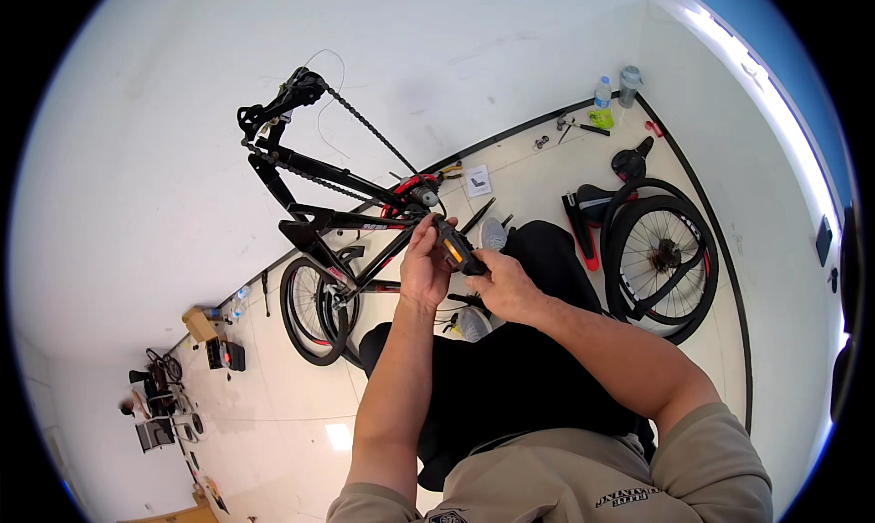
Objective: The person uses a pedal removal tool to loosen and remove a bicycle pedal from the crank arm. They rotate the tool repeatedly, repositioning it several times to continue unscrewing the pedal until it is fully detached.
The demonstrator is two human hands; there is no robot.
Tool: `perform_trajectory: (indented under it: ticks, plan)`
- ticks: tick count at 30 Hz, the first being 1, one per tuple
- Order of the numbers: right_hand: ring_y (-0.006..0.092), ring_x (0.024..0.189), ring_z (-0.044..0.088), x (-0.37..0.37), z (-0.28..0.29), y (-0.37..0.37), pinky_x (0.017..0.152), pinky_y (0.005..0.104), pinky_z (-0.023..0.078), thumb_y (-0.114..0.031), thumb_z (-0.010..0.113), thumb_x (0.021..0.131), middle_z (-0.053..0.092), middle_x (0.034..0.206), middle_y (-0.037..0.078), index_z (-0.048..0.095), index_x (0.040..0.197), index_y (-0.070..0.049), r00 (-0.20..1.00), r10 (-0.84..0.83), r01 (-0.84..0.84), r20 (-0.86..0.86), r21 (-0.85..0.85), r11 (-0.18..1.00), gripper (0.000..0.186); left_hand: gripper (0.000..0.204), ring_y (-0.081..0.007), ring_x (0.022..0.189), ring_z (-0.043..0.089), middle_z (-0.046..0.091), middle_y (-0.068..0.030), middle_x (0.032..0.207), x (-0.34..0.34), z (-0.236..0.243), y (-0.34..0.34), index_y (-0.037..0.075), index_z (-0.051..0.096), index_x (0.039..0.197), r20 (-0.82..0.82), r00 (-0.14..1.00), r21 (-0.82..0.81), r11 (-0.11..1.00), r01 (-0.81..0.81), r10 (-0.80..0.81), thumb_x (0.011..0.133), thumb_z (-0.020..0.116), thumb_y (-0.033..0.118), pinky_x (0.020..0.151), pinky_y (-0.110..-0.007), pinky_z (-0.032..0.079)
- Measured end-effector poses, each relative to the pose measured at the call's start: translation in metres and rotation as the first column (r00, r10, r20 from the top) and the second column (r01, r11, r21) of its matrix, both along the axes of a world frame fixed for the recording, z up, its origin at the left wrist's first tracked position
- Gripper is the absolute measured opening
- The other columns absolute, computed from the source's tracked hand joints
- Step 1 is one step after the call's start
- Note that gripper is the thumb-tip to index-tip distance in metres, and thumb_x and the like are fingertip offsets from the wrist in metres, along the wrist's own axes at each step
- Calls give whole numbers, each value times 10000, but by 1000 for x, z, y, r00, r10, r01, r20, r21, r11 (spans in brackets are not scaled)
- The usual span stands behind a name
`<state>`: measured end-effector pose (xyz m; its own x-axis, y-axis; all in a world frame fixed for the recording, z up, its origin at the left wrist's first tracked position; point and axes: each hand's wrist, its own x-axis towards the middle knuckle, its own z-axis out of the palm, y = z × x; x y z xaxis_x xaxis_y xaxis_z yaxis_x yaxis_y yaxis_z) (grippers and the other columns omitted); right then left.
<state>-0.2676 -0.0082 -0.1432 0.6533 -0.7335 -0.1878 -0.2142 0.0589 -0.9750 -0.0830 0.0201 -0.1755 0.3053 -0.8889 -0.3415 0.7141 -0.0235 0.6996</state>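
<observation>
Between my two hands is a black bicycle pedal (458,249) with an orange reflector strip. My left hand (427,269) grips its far end, close to the crank area of the bike. With closed fingers, my right hand (504,286) pinches the pedal's near end. Just beyond them, a black bicycle frame (314,240) stands by the wall without a rear wheel. A red chainring (421,191) sits beside the pedal, and the chain (365,126) runs from it to the rear derailleur (293,93). My fingers hide whether the pedal is joined to the crank.
Loose wheels (670,260) lie at right, near a saddle (629,163) and a red-black part (581,231). Pliers (451,170), a booklet (478,181), a hammer (583,126) and bottles (602,94) line the wall. Far left are a toolbox (226,354) and a seated person (137,404).
</observation>
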Motion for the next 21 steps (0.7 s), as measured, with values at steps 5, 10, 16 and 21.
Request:
perform_trajectory:
  ticks: [5,10,16,21]
  plan:
    - [205,853,666,3,-4,5,776,345,519,-62,598,934,671,931,155,508,1330,22,998,-63,62,-8,-88,994,415,257,-204,1006,636,652,-127,1244,1,6,-1,144,560,1278,108,994,56,998,18,-24,1039,488,209,847,-386,512]
    - [208,899,687,7,-13,4,822,330,560,-39,515,984,637,1003,136,508,1331,15,990,-56,36,128,154,987,351,236,-200,1026,654,674,-131,1195,-2,10,-1,138,548,1264,114,993,49,999,0,-6,1039,479,161,829,-361,512]
    - [286,934,699,8,3,3,859,387,600,-46,430,1023,608,1131,168,477,1299,44,937,-260,52,233,643,764,294,240,-251,1083,648,665,-149,1200,-6,12,-2,104,539,1256,74,997,26,999,-26,24,1023,482,99,918,-394,531]
    - [315,942,690,7,5,-2,890,459,587,-87,400,1041,595,1149,182,460,1236,41,917,-299,-11,265,764,645,241,252,-271,1097,639,656,-166,1207,-5,10,-3,105,533,1250,25,999,15,1000,-28,27,1005,492,61,906,-399,545]
